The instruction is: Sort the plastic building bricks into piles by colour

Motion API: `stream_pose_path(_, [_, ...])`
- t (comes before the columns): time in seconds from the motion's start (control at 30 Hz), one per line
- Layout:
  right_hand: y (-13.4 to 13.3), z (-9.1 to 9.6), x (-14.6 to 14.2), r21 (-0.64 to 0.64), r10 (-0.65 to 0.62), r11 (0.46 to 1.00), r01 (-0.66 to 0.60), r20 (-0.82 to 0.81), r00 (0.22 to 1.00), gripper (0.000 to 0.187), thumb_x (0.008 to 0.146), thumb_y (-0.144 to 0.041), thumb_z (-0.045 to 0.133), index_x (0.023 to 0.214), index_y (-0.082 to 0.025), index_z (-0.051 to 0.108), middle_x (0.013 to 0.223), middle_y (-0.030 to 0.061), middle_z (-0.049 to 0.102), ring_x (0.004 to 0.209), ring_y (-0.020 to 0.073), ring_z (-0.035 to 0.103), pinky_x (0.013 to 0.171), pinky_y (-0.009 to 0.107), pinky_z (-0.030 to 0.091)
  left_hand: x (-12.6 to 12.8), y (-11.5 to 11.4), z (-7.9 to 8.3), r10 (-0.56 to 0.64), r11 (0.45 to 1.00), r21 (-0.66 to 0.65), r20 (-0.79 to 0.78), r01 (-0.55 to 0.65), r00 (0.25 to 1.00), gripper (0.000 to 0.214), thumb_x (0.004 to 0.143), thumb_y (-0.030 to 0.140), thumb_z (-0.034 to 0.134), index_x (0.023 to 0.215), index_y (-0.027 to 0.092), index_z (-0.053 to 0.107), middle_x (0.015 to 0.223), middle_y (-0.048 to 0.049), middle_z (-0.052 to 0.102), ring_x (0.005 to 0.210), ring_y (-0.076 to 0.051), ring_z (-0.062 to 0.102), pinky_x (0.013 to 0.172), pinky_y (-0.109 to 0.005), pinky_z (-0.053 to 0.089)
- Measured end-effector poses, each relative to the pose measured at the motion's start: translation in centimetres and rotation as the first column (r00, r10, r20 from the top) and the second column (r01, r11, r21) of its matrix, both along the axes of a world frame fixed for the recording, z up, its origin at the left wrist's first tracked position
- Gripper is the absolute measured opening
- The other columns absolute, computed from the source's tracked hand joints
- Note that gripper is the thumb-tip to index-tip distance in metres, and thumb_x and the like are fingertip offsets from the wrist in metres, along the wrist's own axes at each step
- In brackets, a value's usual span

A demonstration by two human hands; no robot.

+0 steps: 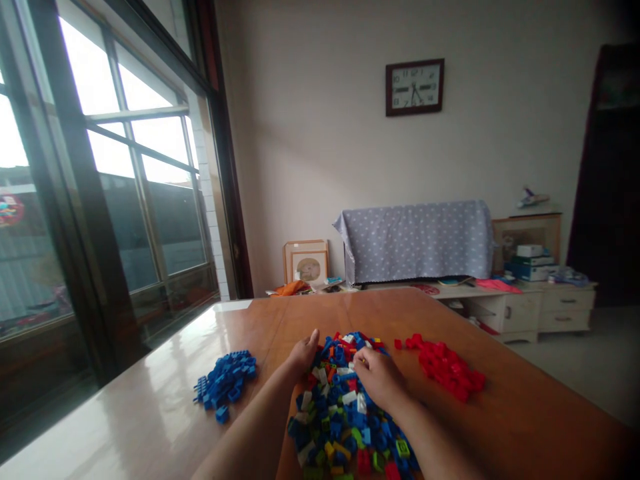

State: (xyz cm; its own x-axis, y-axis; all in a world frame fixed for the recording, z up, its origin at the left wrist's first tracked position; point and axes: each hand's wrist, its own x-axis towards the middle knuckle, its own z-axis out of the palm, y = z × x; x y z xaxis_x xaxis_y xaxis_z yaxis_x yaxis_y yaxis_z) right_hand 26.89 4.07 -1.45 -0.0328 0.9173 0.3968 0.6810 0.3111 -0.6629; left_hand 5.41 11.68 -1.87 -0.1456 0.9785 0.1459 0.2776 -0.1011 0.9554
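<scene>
A big heap of mixed coloured bricks [345, 420] lies on the brown wooden table [525, 427] in front of me. My left hand [303, 355] rests at the heap's left edge, fingers curled together; what they hold, if anything, is hidden. My right hand [377, 375] lies on top of the heap with its fingers bent down into the bricks near a white one. A pile of blue bricks [225, 381] sits apart on the left. A pile of red bricks [445, 367] sits apart on the right.
Large windows [125, 200] run along the left. Beyond the table's far edge stand a low white cabinet [525, 310], a cloth-covered object [415, 240], picture frames [306, 262] and a wall clock [414, 87].
</scene>
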Motion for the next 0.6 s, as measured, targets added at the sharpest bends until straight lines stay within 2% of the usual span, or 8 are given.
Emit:
stream_pose_path(0.13, [-0.1, -0.2, 0.0, 0.007, 0.011, 1.000, -0.011, 0.027, 1.000, 0.015, 0.085, -0.028, 0.055, 0.081, -0.024, 0.068, 0.077, 0.0018, 0.071, 0.069, 0.0166, 0.062, 0.057, 0.024, 0.033, 1.4, 0.9, -0.5, -0.095, 0.995, -0.033, -0.114, 0.091, 0.989, 0.052, 0.076, 0.068, 0.056, 0.058, 0.019, 0.058, 0.058, -0.0028, 0.057, 0.067, -0.020, 0.056, 0.063, -0.027, 0.040])
stream_pose_path(0.3, [0.2, -0.5, 0.1, 0.010, 0.018, 1.000, -0.018, 0.043, 0.999, 0.015, 0.084, -0.023, 0.054, 0.086, -0.024, 0.069, 0.080, 0.0023, 0.072, 0.075, 0.0177, 0.064, 0.062, 0.024, 0.036, 2.3, 1.2, 0.0, -0.201, 0.979, -0.084, -0.193, 0.188, 0.960, 0.048, 0.076, 0.063, 0.057, 0.067, 0.016, 0.061, 0.057, 0.0012, 0.050, 0.056, -0.013, 0.042, 0.054, -0.025, 0.033])
stream_pose_path(0.43, [0.6, -0.9, 0.2, 0.011, 0.028, 1.000, -0.028, 0.048, 0.998, 0.021, 0.084, -0.018, 0.051, 0.091, -0.023, 0.070, 0.084, 0.0039, 0.072, 0.081, 0.0185, 0.065, 0.066, 0.025, 0.040, 2.9, 0.4, 1.0, -0.316, 0.949, -0.101, -0.235, 0.300, 0.919, 0.041, 0.075, 0.055, 0.060, 0.072, 0.014, 0.063, 0.060, 0.0014, 0.051, 0.056, -0.012, 0.041, 0.054, -0.024, 0.032])
stream_pose_path(0.6, [1.1, -1.2, 0.4, 0.001, 0.050, 0.999, -0.050, 0.045, 0.998, 0.023, 0.084, -0.015, 0.051, 0.092, -0.022, 0.071, 0.089, 0.0049, 0.073, 0.086, 0.0186, 0.066, 0.073, 0.025, 0.042, 3.6, -1.9, 2.0, -0.424, 0.904, -0.081, -0.310, 0.421, 0.851, 0.033, 0.076, 0.045, 0.059, 0.069, 0.013, 0.061, 0.059, 0.0035, 0.046, 0.057, -0.010, 0.037, 0.055, -0.024, 0.030])
